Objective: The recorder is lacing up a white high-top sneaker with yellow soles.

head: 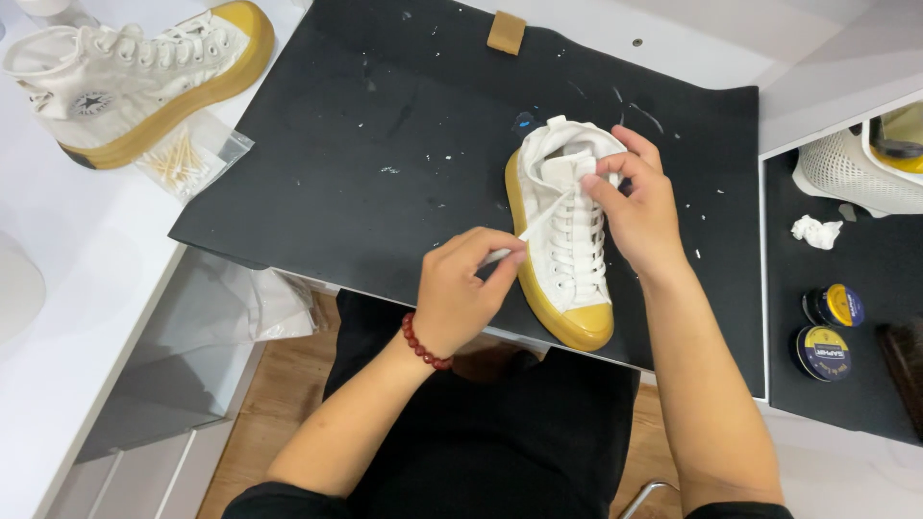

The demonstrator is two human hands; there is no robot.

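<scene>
A white high-top sneaker (567, 269) with a tan-yellow rubber sole lies on a black work mat (385, 144), toe toward me. My left hand (464, 288), with a red bead bracelet on the wrist, pinches the end of a white shoelace (535, 229) pulled out to the left of the shoe. My right hand (636, 207) rests on the shoe's upper near the ankle opening, its fingers holding the lace by the top eyelets.
A matching sneaker (135, 72) lies on the white table at far left beside a clear bag of cotton swabs (187, 159). At right sit two round polish tins (827, 332), a crumpled white wad (815, 231), a brush edge and a white mesh shoe (856, 173).
</scene>
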